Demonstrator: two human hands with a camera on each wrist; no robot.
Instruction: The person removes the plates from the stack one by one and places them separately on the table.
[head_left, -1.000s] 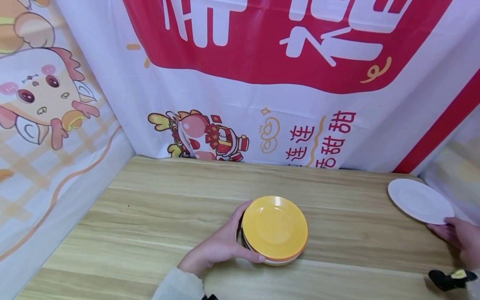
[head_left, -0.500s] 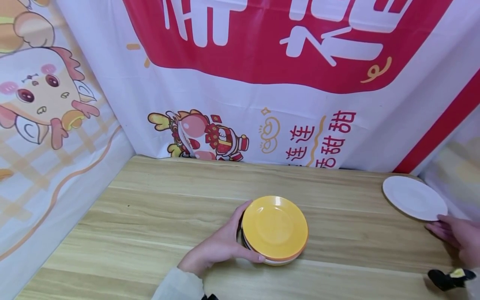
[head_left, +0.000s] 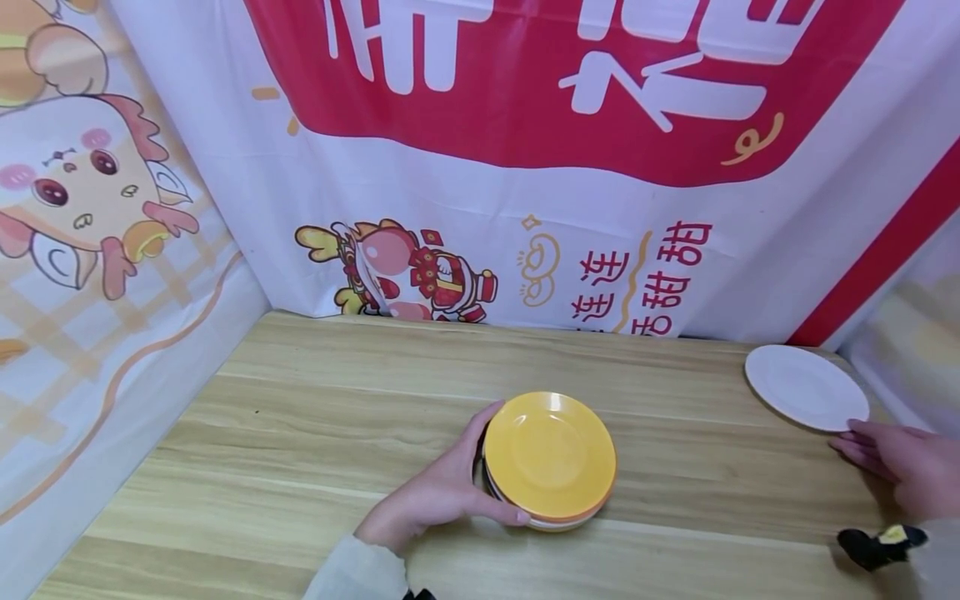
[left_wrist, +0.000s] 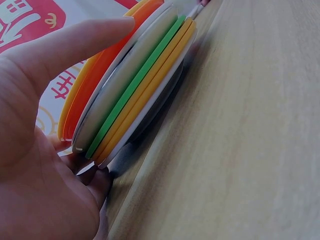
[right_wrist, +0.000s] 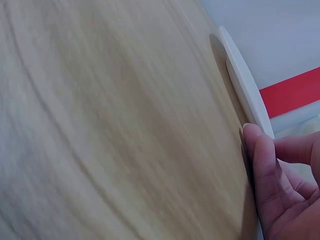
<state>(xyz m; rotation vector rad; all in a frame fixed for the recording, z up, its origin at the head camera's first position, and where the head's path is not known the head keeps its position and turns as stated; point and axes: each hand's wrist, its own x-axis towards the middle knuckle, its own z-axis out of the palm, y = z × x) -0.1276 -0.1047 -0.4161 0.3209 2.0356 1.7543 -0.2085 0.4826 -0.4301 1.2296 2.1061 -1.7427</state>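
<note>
A stack of plates (left_wrist: 135, 85) with a yellow plate (head_left: 551, 454) on top stands on the table near the middle of the head view. Orange, white, green and dark rims show below in the left wrist view. My left hand (head_left: 453, 483) grips the stack from its left side, thumb along the near rim and fingers behind. Over at the far right, my right hand (head_left: 903, 462) pinches the near edge of a white plate (head_left: 806, 387) between thumb and fingers. In the right wrist view, the white plate (right_wrist: 245, 82) is seen edge-on, close over the wood.
The wooden table (head_left: 300, 433) ends at a white and red printed cloth (head_left: 525, 192) at the back. Another printed cloth (head_left: 90, 192) hangs along the left side, and a pale cloth (head_left: 915, 308) lines the right side.
My right hand has moved left and slightly toward the back, carrying the white plate with it. My left hand and the stack have stayed in place.
</note>
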